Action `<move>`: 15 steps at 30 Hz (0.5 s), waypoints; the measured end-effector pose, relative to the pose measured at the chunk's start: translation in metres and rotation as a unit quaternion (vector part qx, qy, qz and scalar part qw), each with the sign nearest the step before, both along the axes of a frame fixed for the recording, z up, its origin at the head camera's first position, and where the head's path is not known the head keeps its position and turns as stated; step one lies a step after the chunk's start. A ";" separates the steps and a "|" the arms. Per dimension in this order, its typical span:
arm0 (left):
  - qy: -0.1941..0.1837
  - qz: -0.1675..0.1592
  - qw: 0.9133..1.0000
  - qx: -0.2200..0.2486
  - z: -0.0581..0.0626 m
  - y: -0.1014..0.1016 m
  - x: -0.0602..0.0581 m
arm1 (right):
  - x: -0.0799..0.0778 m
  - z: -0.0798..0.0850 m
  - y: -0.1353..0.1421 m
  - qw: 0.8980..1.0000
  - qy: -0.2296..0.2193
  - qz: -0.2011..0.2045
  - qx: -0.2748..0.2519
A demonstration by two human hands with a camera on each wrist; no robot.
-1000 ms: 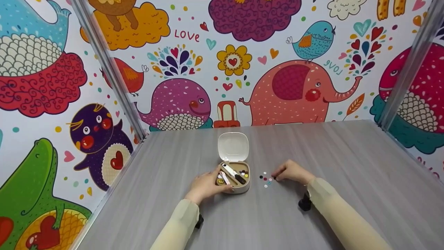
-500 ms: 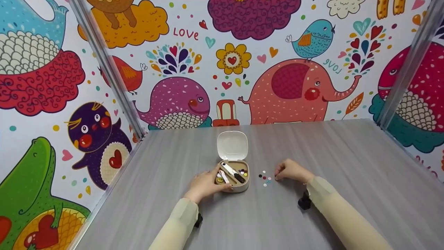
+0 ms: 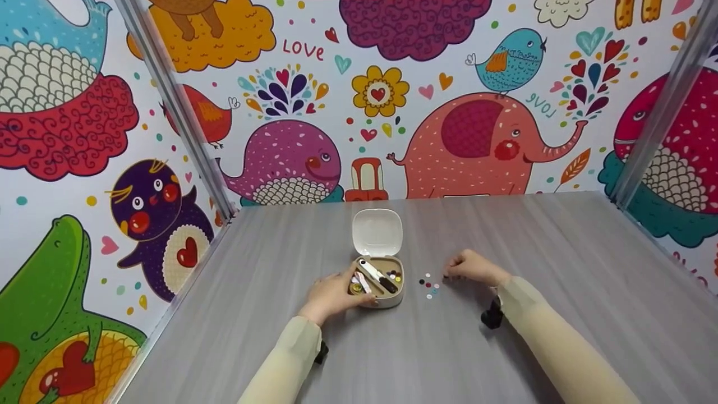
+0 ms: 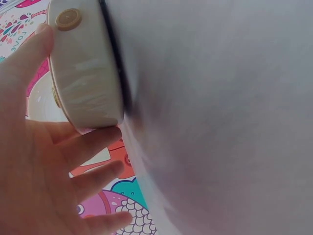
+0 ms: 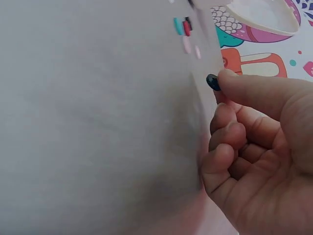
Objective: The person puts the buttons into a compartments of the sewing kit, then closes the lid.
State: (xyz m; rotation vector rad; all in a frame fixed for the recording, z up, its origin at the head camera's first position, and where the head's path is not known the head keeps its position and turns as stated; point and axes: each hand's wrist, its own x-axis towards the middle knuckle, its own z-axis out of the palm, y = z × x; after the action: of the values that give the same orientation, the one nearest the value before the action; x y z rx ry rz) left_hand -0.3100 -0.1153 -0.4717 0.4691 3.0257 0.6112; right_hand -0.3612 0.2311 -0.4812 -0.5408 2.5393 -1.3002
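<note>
A small cream box (image 3: 388, 303) stands on the grey table with its white lid (image 3: 377, 233) raised. My left hand (image 3: 332, 294) grips its left side, thumb at the front; in the left wrist view the thumb lies by a tan button-shaped disc (image 4: 68, 19) on the wall (image 4: 88, 73). Inside, a long white-and-black tool (image 3: 377, 275) lies diagonally. Several buttons (image 3: 395, 275) fill part of the right compartment; a slim white-and-pink item (image 3: 363, 282) lies in the left. My right hand (image 3: 477, 267) pinches a dark button (image 5: 213, 82) between thumb and forefinger, right of the box.
Several loose buttons lie between box and right hand, among them a red button (image 3: 428, 285), a black button (image 3: 422, 281) and a white button (image 3: 429, 296). A wall with printed cartoon animals (image 3: 465, 146) borders the table (image 3: 426, 353) at the back, with another patterned panel at left.
My right hand has picked up the dark button from the right edge of the loose buttons and risen slightly. The left hand keeps its hold on the box.
</note>
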 end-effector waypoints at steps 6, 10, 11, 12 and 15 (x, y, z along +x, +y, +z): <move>-0.004 -0.001 1.000 -0.001 0.003 0.001 -0.001 | -0.006 0.013 0.000 1.000 -0.006 -0.010 -0.016; -0.001 -0.001 1.000 -0.003 0.003 0.000 -0.001 | -0.010 0.020 -0.002 1.000 0.001 0.002 -0.021; -0.001 0.000 1.000 -0.003 0.003 0.000 -0.001 | -0.010 0.021 -0.002 1.000 0.004 0.006 -0.021; -0.002 0.000 1.000 -0.003 0.002 0.000 -0.001 | -0.011 0.023 -0.002 1.000 0.006 0.009 -0.020; -0.004 -0.001 1.000 -0.002 0.002 0.000 0.000 | -0.013 0.025 -0.003 1.000 0.010 0.007 -0.016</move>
State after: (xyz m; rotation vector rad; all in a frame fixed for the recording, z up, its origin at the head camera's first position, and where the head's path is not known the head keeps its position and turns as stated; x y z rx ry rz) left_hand -0.3104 -0.1152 -0.4702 0.4681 3.0179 0.6053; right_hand -0.3737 0.2278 -0.4558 -0.5798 2.5294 -1.3386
